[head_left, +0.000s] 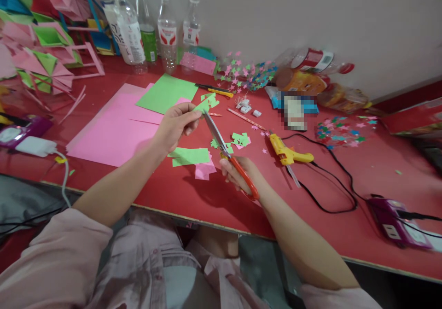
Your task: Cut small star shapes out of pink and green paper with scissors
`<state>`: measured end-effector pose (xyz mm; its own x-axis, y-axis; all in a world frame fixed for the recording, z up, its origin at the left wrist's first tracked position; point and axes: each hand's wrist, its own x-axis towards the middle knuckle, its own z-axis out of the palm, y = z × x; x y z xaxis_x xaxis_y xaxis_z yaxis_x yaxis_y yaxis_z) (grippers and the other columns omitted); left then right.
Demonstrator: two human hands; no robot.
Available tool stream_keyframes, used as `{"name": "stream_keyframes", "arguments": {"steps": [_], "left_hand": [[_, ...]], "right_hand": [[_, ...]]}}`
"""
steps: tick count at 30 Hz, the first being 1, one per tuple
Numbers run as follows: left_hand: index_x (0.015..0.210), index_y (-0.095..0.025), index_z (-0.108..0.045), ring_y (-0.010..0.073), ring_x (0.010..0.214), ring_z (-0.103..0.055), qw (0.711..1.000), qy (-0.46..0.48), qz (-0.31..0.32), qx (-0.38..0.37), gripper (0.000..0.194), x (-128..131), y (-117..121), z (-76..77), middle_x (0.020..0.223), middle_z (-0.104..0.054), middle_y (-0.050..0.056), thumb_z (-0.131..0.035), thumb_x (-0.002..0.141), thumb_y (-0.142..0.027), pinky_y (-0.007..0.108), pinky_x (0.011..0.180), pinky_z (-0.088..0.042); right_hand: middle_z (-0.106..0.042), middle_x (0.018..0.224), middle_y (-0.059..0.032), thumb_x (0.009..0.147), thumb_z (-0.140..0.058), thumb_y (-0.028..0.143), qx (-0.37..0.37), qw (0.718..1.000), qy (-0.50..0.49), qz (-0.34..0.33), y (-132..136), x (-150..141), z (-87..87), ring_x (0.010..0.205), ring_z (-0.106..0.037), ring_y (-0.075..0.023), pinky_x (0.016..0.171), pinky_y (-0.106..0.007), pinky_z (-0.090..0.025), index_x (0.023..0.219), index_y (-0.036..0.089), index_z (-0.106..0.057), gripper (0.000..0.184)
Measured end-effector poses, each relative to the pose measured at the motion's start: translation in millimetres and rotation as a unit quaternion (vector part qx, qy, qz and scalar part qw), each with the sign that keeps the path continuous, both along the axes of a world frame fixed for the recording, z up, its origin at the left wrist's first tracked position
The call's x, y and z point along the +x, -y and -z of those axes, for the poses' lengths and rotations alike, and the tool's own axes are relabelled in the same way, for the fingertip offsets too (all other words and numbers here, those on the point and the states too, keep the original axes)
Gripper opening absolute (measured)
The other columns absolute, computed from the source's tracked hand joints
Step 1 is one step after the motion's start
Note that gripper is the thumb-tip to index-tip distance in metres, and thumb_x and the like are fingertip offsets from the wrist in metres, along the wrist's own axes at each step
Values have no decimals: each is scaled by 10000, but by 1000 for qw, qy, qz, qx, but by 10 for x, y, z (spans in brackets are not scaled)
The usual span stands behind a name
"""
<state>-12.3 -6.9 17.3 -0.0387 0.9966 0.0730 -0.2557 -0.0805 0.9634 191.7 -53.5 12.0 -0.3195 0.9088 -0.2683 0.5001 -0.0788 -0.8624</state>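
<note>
My left hand [180, 122] pinches a small piece of green paper [203, 104] above the red table. In my right hand [241, 171] is a pair of scissors [221, 138] with red handles, its blades pointing up and left. The blade tips meet the green paper close to my left fingertips; I cannot tell whether they cut into it. Below the scissors lie green paper scraps [241, 139] with jagged cut edges. Green strips [189, 156] and pink paper pieces [205, 170] rest between my forearms. Pink sheets [103, 125] and a green sheet [167, 93] are spread to the left.
A yellow glue gun [288, 151] with a black cord lies at right, near a purple power strip [397, 221]. Paper stars [241, 72], a yellow cutter [221, 92] and plastic bottles [168, 37] stand or lie farther back. Folded paper models [44, 46] crowd the back left.
</note>
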Motion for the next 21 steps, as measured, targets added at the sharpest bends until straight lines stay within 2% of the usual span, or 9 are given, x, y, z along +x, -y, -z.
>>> {"name": "stream_keyframes", "arguments": {"steps": [5,12,18,21], "left_hand": [[626,-177,-488,13,396,-357,1000,-23,7,0,166,4,10,-5,489,-479,-62,-597,751,-174,156,398,-264],[627,-182,-487,15,390,-354,999,-39,11,-3,163,11,10,6,482,-465,-67,-596,747,-186,158,396,-263],[619,-177,-494,14,386,-355,1000,-13,14,-1,161,7,10,-2,473,-476,-63,-604,737,-175,161,388,-246],[612,-174,-493,13,383,-349,1000,-8,13,-2,161,9,11,-6,470,-482,-60,-597,735,-163,162,386,-242]], "right_hand": [[-449,446,43,781,-579,626,2,1000,-3,-11,-17,5,28,350,-377,-75,352,-222,-342,619,200,-506,461],[-439,431,44,802,-535,644,2,1000,3,-9,-9,9,29,351,-377,-79,356,-224,-339,614,199,-512,484],[-478,463,18,806,-557,617,-2,1000,3,6,8,-10,17,354,-395,-79,337,-219,-327,594,198,-514,471],[-444,443,30,812,-560,610,-2,1000,2,5,12,-20,-3,349,-374,-80,327,-220,-329,589,204,-498,467]]}}
